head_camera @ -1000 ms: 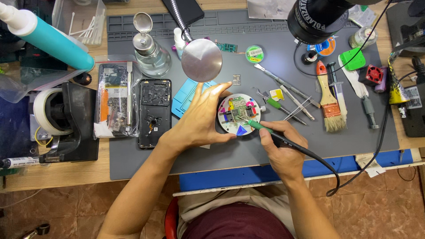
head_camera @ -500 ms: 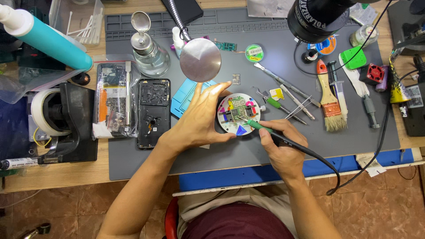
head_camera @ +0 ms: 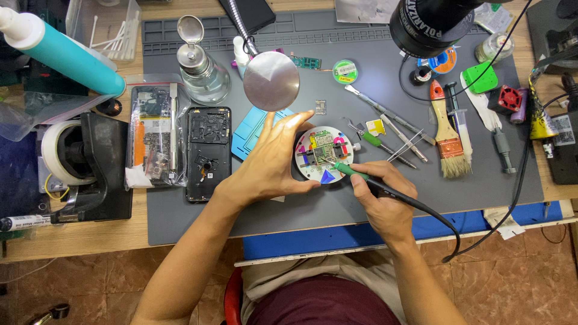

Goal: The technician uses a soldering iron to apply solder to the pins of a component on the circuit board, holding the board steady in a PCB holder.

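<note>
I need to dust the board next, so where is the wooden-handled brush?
In the head view the brush lies on the grey mat, right of centre, bristles toward the person, between the tweezers and a white syringe.

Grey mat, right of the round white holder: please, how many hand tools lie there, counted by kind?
Paint brush: 1
Green-handled screwdriver: 1
Tweezers: 1
Metal pry tool: 1
Syringe: 1
Total: 5
The soldering iron in the right hand is not counted; the thin metal tools overlap, so their count is uncertain.
</note>
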